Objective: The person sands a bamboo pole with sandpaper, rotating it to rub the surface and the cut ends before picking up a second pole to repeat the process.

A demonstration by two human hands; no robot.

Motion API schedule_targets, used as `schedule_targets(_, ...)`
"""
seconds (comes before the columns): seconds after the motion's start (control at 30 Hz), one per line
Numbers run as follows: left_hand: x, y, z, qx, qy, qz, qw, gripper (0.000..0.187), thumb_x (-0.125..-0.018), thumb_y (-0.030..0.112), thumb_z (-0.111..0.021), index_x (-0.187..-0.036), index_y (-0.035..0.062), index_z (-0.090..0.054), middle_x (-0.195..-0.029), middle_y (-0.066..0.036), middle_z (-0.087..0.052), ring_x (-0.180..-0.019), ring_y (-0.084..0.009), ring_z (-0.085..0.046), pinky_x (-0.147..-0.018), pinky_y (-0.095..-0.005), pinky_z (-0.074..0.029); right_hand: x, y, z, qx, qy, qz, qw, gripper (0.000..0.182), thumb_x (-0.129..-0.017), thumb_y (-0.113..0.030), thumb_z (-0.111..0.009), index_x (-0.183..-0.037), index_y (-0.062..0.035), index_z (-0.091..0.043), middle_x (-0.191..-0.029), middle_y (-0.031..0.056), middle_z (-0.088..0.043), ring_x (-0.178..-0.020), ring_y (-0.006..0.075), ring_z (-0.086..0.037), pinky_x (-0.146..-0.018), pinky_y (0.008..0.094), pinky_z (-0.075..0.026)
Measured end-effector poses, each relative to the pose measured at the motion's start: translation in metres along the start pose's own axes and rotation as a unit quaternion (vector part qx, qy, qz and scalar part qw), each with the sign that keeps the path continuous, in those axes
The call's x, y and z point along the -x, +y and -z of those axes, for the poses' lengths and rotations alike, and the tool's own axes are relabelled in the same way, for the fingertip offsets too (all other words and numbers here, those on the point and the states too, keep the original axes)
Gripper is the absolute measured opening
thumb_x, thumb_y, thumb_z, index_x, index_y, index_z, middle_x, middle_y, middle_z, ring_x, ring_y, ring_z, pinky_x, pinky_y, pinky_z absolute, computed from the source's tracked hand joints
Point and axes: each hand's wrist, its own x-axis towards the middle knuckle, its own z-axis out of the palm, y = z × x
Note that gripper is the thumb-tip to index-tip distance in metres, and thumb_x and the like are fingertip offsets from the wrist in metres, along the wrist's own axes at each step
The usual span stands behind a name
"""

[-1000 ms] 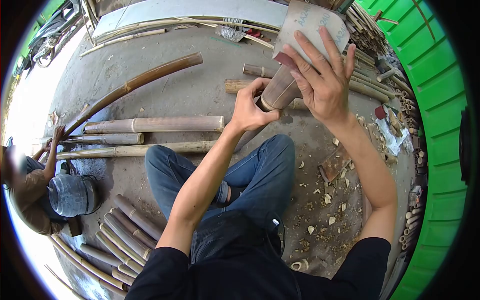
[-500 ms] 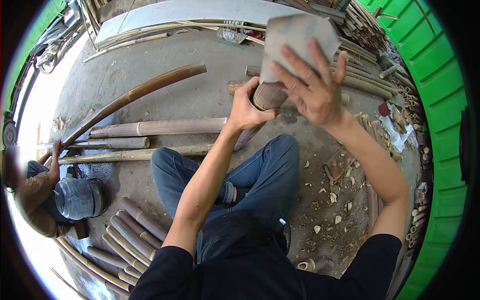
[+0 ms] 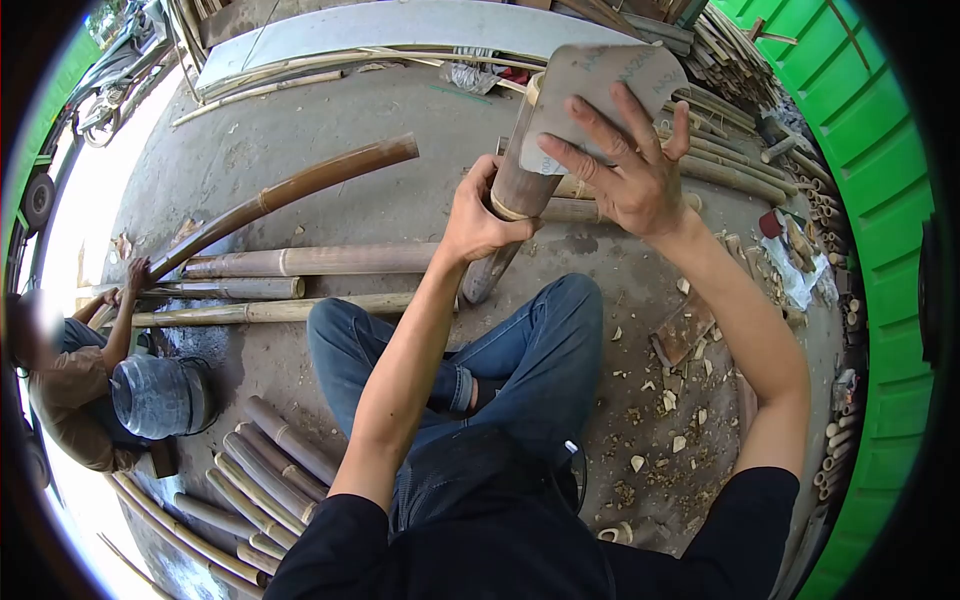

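My left hand is wrapped round a short bamboo pole, which tilts up and away in front of my crossed legs. Its lower end comes out below my fist. Over the upper part of the pole lies a pale sheet of sandpaper with printed markings on its back. The fingers of my right hand are stretched out and spread flat on this sheet, pressing it against the pole. The sheet hides much of the pole's upper side.
Long bamboo poles lie left of my knees, cut lengths at lower left. Wood chips litter the floor to my right. A seated person holds a curved pole beside a plastic water jug. A green metal wall bounds the right.
The sheet and my right hand sit slightly lower and further right, and the markings show sharper. The pole has shifted slightly left with my left hand. The other person's curved pole has moved slightly right.
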Motion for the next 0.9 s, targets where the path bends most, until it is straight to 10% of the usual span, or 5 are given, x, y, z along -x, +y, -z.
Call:
schedule_targets(0.17,0.002,0.004,0.01,-0.068,-0.051,-0.048,0.995,0.071,-0.059,0.017,-0.09,-0.121,0.0001,-0.061,-0.11,-0.009,-0.069,-0.102,-0.0178,-0.064,-0.089,-0.0327,-0.051,0.0,-0.009,-0.009,0.041,-0.015,0.133,0.99,0.045,-0.101,-0.031,-0.053,-0.143,-0.0429,-0.059,-0.158,-0.0107,-0.05,-0.152,0.0197,-0.036,-0.129,0.0541,0.007)
schedule_targets(0.37,-0.008,-0.05,0.027,-0.258,-0.011,-0.203,0.945,0.093,-0.053,0.03,-0.101,-0.126,0.0003,-0.052,-0.112,-0.012,-0.068,-0.105,-0.0219,-0.065,-0.094,-0.036,-0.051,-0.001,-0.019,-0.009,-0.033,-0.016,0.046,0.998,0.042,-0.107,-0.035,-0.044,-0.147,-0.0413,-0.053,-0.163,-0.0134,-0.041,-0.158,0.0189,-0.024,-0.13,0.0548,0.01)
schedule_targets(0.43,-0.002,0.001,0.014,-0.023,0.022,-0.065,0.997,0.083,-0.053,0.024,-0.098,-0.119,0.0013,-0.053,-0.107,-0.009,-0.066,-0.102,-0.0191,-0.063,-0.091,-0.0344,-0.051,0.003,-0.008,-0.009,-0.022,0.032,0.104,0.994,0.041,-0.106,-0.034,-0.047,-0.146,-0.0396,-0.054,-0.162,-0.0132,-0.043,-0.156,0.0203,-0.028,-0.131,0.0526,0.006)
schedule_targets(0.7,0.008,0.011,0.017,-0.039,-0.018,-0.024,0.999,0.073,-0.063,0.013,-0.079,-0.132,0.001,-0.057,-0.112,-0.007,-0.066,-0.102,-0.016,-0.061,-0.091,-0.0326,-0.051,-0.015,-0.016,-0.006,-0.12,0.141,0.023,0.982,0.037,-0.094,-0.039,-0.066,-0.131,-0.0348,-0.071,-0.147,-0.0153,-0.057,-0.128,0.0172,-0.052,-0.117,0.0361,-0.038)
schedule_targets(0.9,0.005,-0.004,0.019,-0.184,-0.009,-0.068,0.981,0.068,-0.064,0.012,-0.079,-0.128,-0.0008,-0.057,-0.113,-0.011,-0.067,-0.104,-0.0207,-0.064,-0.091,-0.0372,-0.052,-0.021,-0.027,-0.011,-0.032,0.104,-0.022,0.994,0.046,-0.092,-0.043,-0.065,-0.138,-0.0366,-0.067,-0.145,-0.0116,-0.058,-0.13,0.0194,-0.05,-0.122,0.042,-0.02)
